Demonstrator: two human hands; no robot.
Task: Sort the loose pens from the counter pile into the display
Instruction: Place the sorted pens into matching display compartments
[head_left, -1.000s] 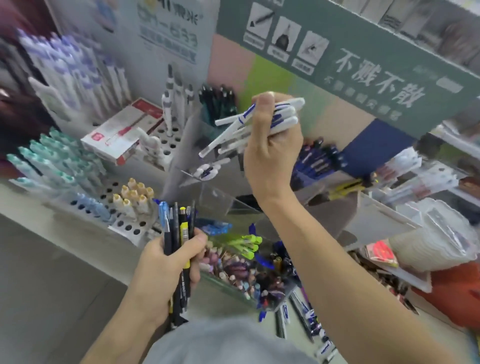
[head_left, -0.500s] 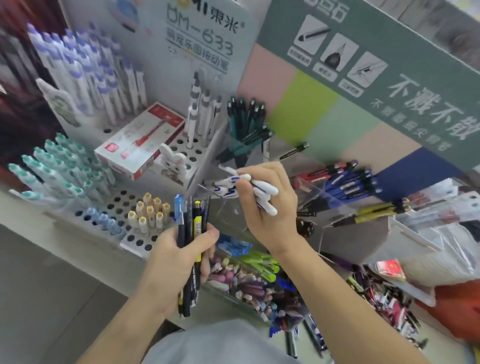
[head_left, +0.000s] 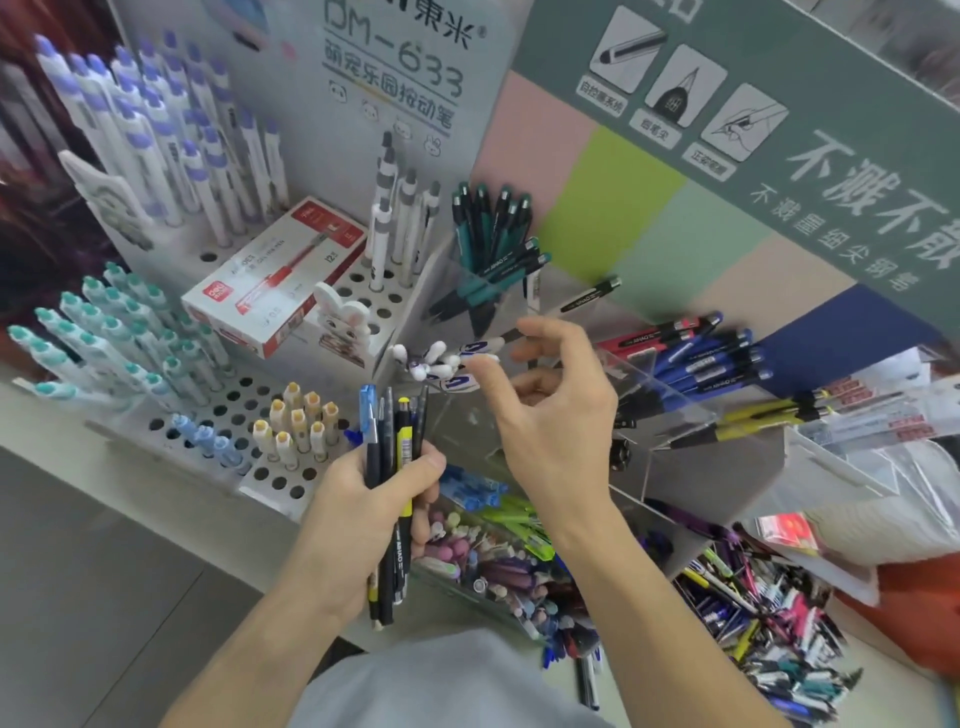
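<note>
The left hand (head_left: 374, 499), nearest, is clamped around a bundle of dark pens (head_left: 389, 499), one yellow among them, tips down. Just above and right of that grip, the right hand (head_left: 550, 415) hangs with fingers spread and nothing in them; white pens (head_left: 447, 361) lie at its fingertips in a clear bin (head_left: 524, 322), seemingly just set there. The next move should be to pick one pen from the bundle, match its colour to a bin, and lay it barrel-first. Beyond, teal pens (head_left: 493, 234) stand upright. The pile (head_left: 769, 623) waits low right.
</note>
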